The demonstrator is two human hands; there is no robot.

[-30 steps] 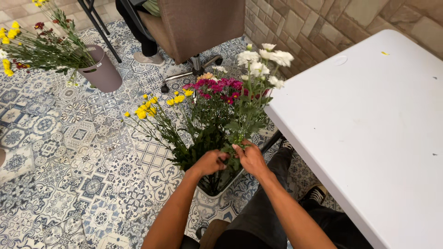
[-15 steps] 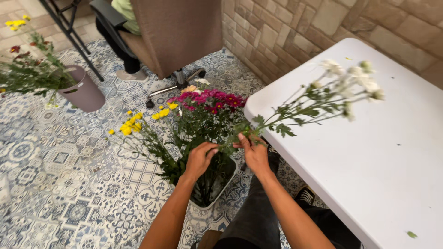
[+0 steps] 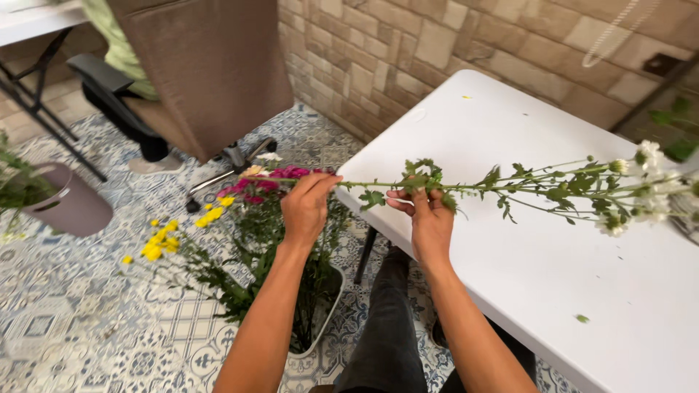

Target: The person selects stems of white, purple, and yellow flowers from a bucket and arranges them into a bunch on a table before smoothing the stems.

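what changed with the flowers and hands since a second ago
The white-flowered stem has come out of the bucket on the floor: a second ago both hands were down among the bunch, now it lies level over the white table. The left hand grips its cut end, the right hand pinches it at the leaves. The pink and yellow flowers remain in the bucket, and the brown chair stays behind.

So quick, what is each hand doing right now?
Left hand: closed on the bare end of the white flower stem.
Right hand: closed on the same stem, at its leaves, over the white table.
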